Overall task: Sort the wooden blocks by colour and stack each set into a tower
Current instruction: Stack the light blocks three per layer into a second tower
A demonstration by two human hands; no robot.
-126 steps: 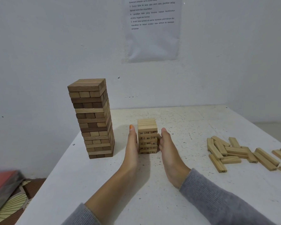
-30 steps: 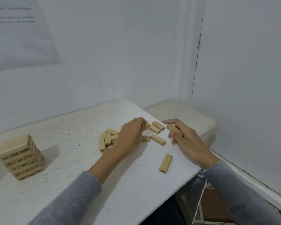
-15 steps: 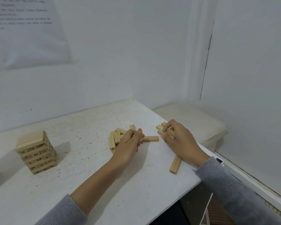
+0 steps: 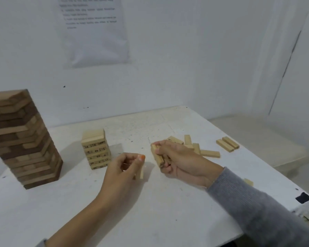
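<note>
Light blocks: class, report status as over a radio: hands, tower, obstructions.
Left hand pinches one block; right hand grips a bundle. Light tower short, loose blocks remain. Nothing between hands and tower.

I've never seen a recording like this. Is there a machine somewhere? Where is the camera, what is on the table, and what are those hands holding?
There is no machine here. These are a person's two bare hands, filmed by one wide-angle camera worn on the head and looking forward and down, so you see roughly what the person sees. On the white table a tall brown tower stands at the left, with a short pale tower beside it. The loose pale blocks lie scattered further right. The left hand pinches a single pale block, which is blurred in the picture. The right hand grips a bundle of pale blocks. A printed sheet hangs on the wall behind.
</note>
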